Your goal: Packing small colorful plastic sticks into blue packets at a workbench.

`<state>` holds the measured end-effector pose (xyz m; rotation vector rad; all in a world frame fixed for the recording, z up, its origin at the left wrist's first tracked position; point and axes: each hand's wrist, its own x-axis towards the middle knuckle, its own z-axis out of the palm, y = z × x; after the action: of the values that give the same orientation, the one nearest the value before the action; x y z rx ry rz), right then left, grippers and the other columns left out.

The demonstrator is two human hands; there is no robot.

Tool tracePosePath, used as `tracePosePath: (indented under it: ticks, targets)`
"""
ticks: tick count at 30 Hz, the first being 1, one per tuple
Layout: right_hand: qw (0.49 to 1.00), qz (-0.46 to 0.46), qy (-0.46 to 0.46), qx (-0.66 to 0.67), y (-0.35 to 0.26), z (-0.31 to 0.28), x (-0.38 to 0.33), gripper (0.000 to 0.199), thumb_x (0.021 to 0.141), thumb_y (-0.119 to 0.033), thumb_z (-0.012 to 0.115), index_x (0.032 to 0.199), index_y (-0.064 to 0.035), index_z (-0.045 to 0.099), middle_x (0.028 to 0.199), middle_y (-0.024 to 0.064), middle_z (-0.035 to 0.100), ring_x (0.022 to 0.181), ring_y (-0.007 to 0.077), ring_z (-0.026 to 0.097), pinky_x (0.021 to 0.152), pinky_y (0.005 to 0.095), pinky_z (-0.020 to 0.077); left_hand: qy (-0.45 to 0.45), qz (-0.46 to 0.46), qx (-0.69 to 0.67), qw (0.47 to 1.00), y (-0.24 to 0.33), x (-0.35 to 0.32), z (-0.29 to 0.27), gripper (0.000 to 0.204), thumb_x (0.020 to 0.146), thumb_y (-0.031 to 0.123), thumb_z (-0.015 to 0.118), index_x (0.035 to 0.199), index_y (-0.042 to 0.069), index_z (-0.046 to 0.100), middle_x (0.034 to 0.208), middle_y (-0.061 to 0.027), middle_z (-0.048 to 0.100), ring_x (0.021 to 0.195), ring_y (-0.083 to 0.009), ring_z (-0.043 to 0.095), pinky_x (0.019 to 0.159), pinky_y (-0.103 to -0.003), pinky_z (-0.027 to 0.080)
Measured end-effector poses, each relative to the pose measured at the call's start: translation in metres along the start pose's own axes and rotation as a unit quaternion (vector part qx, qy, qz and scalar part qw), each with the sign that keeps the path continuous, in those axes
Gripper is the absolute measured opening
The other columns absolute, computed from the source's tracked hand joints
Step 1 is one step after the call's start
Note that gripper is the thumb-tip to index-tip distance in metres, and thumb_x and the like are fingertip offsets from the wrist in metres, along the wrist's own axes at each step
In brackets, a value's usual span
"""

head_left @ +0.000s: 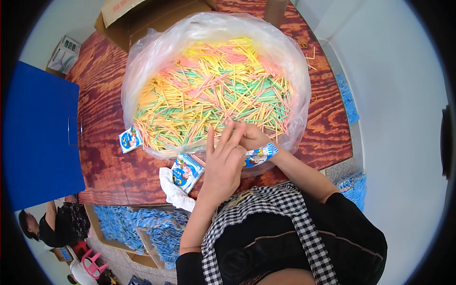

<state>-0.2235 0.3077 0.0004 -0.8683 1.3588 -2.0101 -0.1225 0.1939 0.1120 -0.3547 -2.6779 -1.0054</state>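
A large clear plastic bag [301, 95] lies open, full of thin pink, yellow and green sticks [218, 90]. At its near edge my left hand [222, 164] has its upper fingers stretched toward the sticks. A small blue-and-white packet [260, 155] juts from its thumb side, over my right wrist; the grip itself is hidden. Just behind, my right hand [255, 137] reaches to the sticks, its fingertips covered by the left fingers. Left of my hands lies another blue-and-white packet [186, 172], beside a white cloth [175, 191]. A third packet [130, 139] rests against the bag's left side.
The bag stands on a red wood-grain table [102, 99]. Behind it is an open cardboard box [142, 23]. A blue panel [40, 137] rises at the left. Boxes of blue packets [118, 228] sit below the near edge. Another person [57, 223] is at the lower left.
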Motion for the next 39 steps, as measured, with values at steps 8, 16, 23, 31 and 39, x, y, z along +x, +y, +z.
tracePosePath:
  ticks: [8,16,23,31,39]
  targets:
    - [0.997,0.055,-0.013,-0.050,-0.054,0.010,0.003,0.007,0.091,-0.003,0.053,0.094,-0.0008,0.058,0.088,0.0045,0.057,0.082,0.0131,0.055,0.076,0.0261,0.0451,0.167,-0.094,-0.077,0.978,-0.012,-0.032,-0.004,0.008,0.086,-0.003,0.053,0.092,0.002,0.055,0.129,-0.0162,0.052,0.123,-0.0299,0.046,0.104,-0.044,0.031]
    - [0.998,0.057,-0.018,-0.031,-0.063,0.019,0.005,0.007,0.091,-0.003,0.053,0.093,-0.0009,0.059,0.086,0.0046,0.057,0.084,0.0146,0.055,0.080,0.0281,0.0423,0.382,-0.352,-0.414,0.748,-0.053,-0.071,0.017,0.015,0.096,0.011,0.052,0.087,0.002,0.059,0.076,0.0019,0.058,0.069,-0.0033,0.050,0.065,-0.018,0.040]
    - [0.996,0.028,-0.032,-0.081,-0.063,0.020,0.002,0.008,0.092,-0.008,0.055,0.094,-0.0012,0.060,0.087,0.0049,0.058,0.085,0.0156,0.055,0.080,0.0289,0.0426,0.335,-0.358,-0.469,0.734,-0.060,-0.078,0.026,0.016,0.098,0.016,0.051,0.095,0.001,0.056,0.081,-0.0059,0.061,0.073,-0.0144,0.060,0.068,-0.028,0.050]
    - [0.995,0.020,-0.034,-0.095,-0.061,0.020,-0.001,0.008,0.092,-0.007,0.055,0.093,-0.0009,0.060,0.087,0.0047,0.058,0.086,0.0158,0.055,0.081,0.0291,0.0427,0.306,-0.300,-0.647,0.630,-0.053,-0.069,0.018,0.011,0.095,0.012,0.053,0.101,0.004,0.057,0.090,-0.0066,0.063,0.079,-0.0181,0.062,0.073,-0.033,0.053]
    - [0.994,0.009,-0.033,-0.103,-0.062,0.020,-0.002,0.008,0.092,-0.007,0.055,0.094,-0.0010,0.060,0.088,0.0048,0.059,0.087,0.0157,0.056,0.081,0.0289,0.0427,0.257,-0.307,-0.672,0.623,-0.053,-0.068,0.016,0.012,0.095,0.013,0.054,0.102,0.004,0.057,0.094,-0.0132,0.065,0.091,-0.0227,0.064,0.087,-0.044,0.052]
